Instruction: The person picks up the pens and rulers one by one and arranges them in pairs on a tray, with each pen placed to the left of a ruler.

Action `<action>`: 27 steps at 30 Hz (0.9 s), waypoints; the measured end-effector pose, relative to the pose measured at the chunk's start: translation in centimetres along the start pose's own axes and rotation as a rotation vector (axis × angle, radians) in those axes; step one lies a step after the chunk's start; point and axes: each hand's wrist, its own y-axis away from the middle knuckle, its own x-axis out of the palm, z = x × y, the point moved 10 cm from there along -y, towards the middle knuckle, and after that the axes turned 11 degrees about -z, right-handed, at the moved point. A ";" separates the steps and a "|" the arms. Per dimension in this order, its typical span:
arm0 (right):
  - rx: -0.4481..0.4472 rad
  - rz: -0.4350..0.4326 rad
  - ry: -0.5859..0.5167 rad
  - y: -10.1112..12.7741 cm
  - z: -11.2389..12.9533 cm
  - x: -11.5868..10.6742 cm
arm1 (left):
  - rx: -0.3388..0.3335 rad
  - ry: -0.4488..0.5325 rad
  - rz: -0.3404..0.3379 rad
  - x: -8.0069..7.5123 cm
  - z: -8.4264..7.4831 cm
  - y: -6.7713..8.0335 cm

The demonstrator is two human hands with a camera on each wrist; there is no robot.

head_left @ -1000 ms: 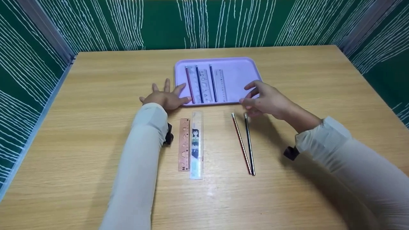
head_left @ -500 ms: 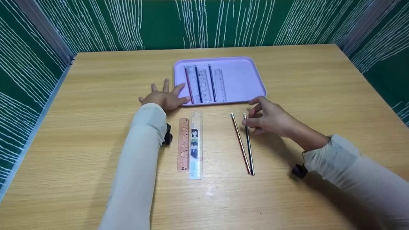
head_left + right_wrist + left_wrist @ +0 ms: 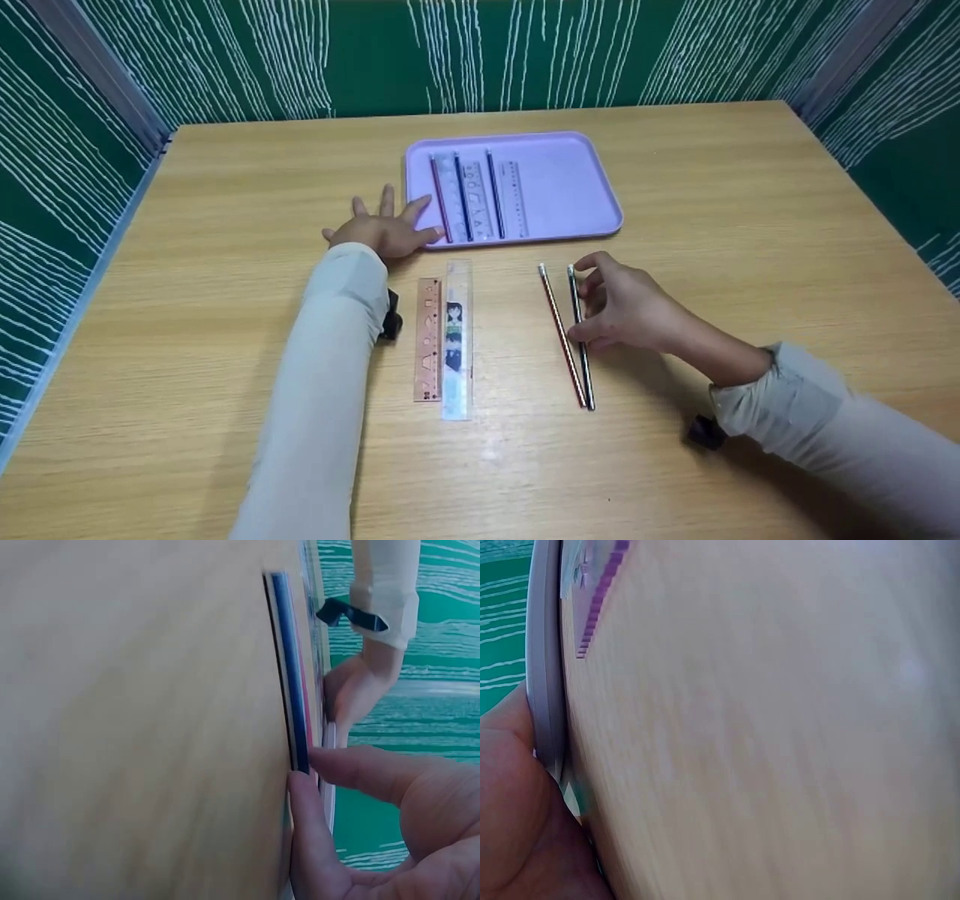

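My right hand (image 3: 592, 304) is down on the table, with thumb and curled fingers pinching a dark pencil (image 3: 583, 371); a red striped pencil (image 3: 560, 337) lies just left of it. In the right wrist view the fingertips (image 3: 311, 840) touch the dark pencil (image 3: 289, 667), which lies flat on the wood. My left hand (image 3: 382, 225) rests flat with spread fingers against the front left corner of a purple tray (image 3: 570, 187). The left wrist view shows only my palm (image 3: 517, 832) beside the tray's rim (image 3: 544, 652).
In the tray lie three pencils (image 3: 463, 199) and two pale rulers (image 3: 516, 199). A copper ruler (image 3: 428, 341) and a clear cartoon ruler (image 3: 456, 341) lie side by side beside my left forearm. Green patterned walls close in the wooden table (image 3: 750, 225).
My right hand has come back from the tray's front right edge, dropped toward me and closed its fingers on the dark pencil. The left hand has stayed put.
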 end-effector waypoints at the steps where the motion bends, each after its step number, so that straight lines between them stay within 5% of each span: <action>1: -0.028 -0.010 0.037 0.1 0.1 0.0 | 0.004 -0.006 0.002 0.0 0.0 0.1; 6: -0.119 -0.065 0.200 0.6 0.6 0.1 | 0.013 -0.009 0.010 -0.1 -0.2 0.5; 11: -0.071 -0.049 0.184 0.8 0.3 0.6 | 0.006 0.008 0.009 -0.1 -0.2 0.5; 27: 0.129 0.105 -0.119 -0.2 -1.0 0.3 | -0.002 0.020 -0.008 0.0 0.0 -0.1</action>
